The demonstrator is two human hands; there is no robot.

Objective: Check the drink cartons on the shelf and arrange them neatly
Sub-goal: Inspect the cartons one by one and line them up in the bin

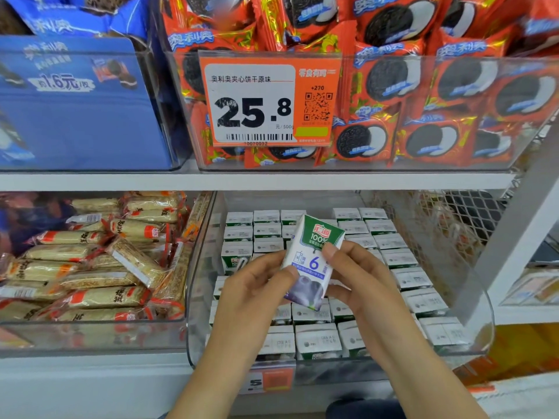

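**One juice carton held up over the clear bin**

Start from the clear bin [193, 297] full of drink cartons [317, 340] on the lower shelf. To the left of it sits another clear bin [90, 334], heaped with long snack bars [99, 297] in see-through wrappers with red ends. They lie every which way, too many to count.

Inside the carton bin, the small white and green boxes stand in rows with their tops up. About five rows run from front to back. Some boxes are hidden behind the hands, so a full count cannot be made.

Two hands reach in over the bin. The left hand [257, 285] pinches the lower left edge of one juice carton [314, 261] with thumb and fingers. The right hand [363, 276] grips its right side, thumb on the front. The carton is lifted above the rows, tilted a little, front face showing a green top, a blue 6 and dark berries.

Above the carton bin, one orange price tag [266, 98] reads 25.8. Behind it, red cookie packs [423, 95] fill an upper bin. Left of that stands one blue cookie box [75, 110].
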